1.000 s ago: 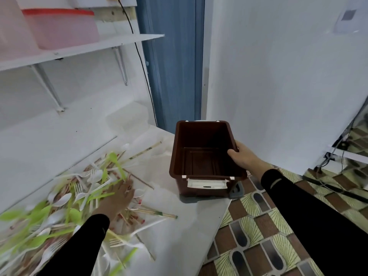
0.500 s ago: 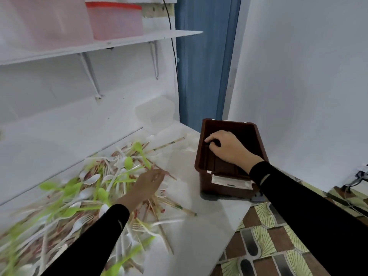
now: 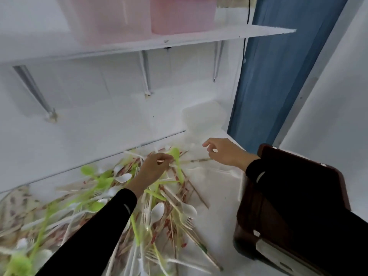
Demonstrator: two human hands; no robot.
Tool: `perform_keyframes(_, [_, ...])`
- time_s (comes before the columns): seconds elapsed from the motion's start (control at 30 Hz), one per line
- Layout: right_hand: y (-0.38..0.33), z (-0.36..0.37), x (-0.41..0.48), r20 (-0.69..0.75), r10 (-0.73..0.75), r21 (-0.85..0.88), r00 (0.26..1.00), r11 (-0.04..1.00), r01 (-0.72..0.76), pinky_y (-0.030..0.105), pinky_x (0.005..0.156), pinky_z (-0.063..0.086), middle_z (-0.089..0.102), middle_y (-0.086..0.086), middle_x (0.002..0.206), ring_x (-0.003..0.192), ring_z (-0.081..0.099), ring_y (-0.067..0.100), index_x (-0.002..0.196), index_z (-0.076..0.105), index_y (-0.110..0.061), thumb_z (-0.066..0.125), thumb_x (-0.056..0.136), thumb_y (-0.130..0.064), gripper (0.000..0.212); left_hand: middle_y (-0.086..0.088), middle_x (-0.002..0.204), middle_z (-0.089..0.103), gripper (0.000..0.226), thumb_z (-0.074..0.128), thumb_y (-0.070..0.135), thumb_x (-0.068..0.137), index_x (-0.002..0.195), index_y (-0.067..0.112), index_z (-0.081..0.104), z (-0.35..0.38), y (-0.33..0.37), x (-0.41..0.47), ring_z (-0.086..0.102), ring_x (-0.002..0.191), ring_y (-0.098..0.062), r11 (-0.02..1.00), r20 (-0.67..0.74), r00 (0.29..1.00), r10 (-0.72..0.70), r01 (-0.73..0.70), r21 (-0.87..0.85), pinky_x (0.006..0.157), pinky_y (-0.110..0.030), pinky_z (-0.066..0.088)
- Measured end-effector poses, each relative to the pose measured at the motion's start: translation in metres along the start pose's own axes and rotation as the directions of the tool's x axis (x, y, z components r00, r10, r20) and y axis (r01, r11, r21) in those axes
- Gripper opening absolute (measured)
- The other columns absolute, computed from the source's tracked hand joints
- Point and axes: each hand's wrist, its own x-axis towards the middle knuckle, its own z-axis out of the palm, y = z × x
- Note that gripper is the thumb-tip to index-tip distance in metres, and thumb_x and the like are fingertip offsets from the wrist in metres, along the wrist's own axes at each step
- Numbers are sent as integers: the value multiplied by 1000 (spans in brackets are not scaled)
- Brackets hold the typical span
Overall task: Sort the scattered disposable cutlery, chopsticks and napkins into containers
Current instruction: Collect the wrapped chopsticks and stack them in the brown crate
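— Cutlery pile [image 3: 155, 206]: in the head view we are seeing it spread under and behind our left hand [image 3: 154, 166], with spoons, forks and chopsticks all tangled together. What are we holding?

— Our left hand is pinching a thin pale stick [image 3: 162, 161] between thumb and fingertips, probably a chopstick. A green spoon [image 3: 175, 153] is lying just past those fingertips. Our right hand [image 3: 225, 154] is hovering with its fingers loose and parted, gripping nothing that we can make out.

— And the container?

— The brown bin [image 3: 249, 222] is standing behind the right wrist, on its outer side, and our sleeve is partly hiding it. A lone chopstick [image 3: 199, 160] is lying just below the right fingertips.

— So how are we doing this step well?

— We are taking one kind at a time. We are lifting the stick straight up so that it is not dragging forks along. We are gathering several chopsticks with their tips aligned before crossing to the bin. The right hand is looking well placed for taking the lone chopstick and meeting the left.

— What are we watching for?

— The pile is showing blurred, so we are probably moving fast, and light plastic is likely flicking off the table edge easily.
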Motion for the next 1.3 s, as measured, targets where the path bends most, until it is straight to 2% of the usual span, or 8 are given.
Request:
perform_keyframes(0.2, [4,26,65,282,110,-472,953,881,38,34,100,42,50,4,139,123,52,25,138,51,-24,44,98,-14,42,0,83,70,6,67,13,91,97,12,69,4,-22,23,69,70,-18,997,-156,985,-68,73,28,77,-42,59])
perform_keyframes(0.37, [5,46,86,258,57,-697,964,703,145,34,86,45,59,10,126,112,61,29,122,58,-7,41,96,-6,31,2,86,67,9,62,10,92,98,10,69,12,-30,45,61,79,-12,976,-237,971,-36,86,201,64,-4,40])
perform_keyframes(0.57, [18,61,99,227,-35,-767,973,610,200,31,77,40,60,6,121,109,62,27,119,59,-10,40,96,-5,30,-10,113,63,24,50,-1,91,111,3,63,-16,-52,70,60,105,-25,924,-375,920,-116,239,300,82,-21,39])
perform_keyframes(0.73, [24,66,102,232,-72,-745,970,628,225,30,73,37,59,5,119,106,62,26,117,58,-12,45,97,-11,24,-7,93,55,8,52,10,93,98,4,55,-35,-79,68,52,89,-29,850,-291,938,-189,305,430,71,-21,34])
perform_keyframes(0.93, [12,57,97,215,-66,-570,974,801,180,30,65,35,39,-3,74,74,47,23,97,44,-13,53,87,-16,13,-9,130,53,31,43,21,102,130,9,51,-42,-93,63,49,121,-30,665,-164,968,-191,251,704,100,-40,42])
perform_keyframes(1.1, [-6,70,94,291,4,-114,957,993,30,28,63,36,51,1,88,76,47,21,96,44,-14,54,89,-19,13,-6,125,55,32,55,15,94,126,14,55,-48,-88,57,51,119,-25,599,-155,977,-146,211,772,97,-32,42])
perform_keyframes(1.2, [-16,88,100,354,27,-93,935,996,7,30,75,40,51,3,98,89,51,22,105,50,-12,50,94,-21,15,-11,126,53,28,51,14,96,122,11,60,-51,-90,52,53,115,-28,594,-133,985,-114,175,785,94,-33,44])
perform_keyframes(1.3, [-23,106,105,286,-79,-90,955,990,108,32,74,42,53,7,92,87,54,27,89,51,-14,48,95,-20,9,-9,111,50,14,56,14,91,103,15,64,-54,-97,43,57,105,-28,560,-93,990,-103,135,817,82,-33,48])
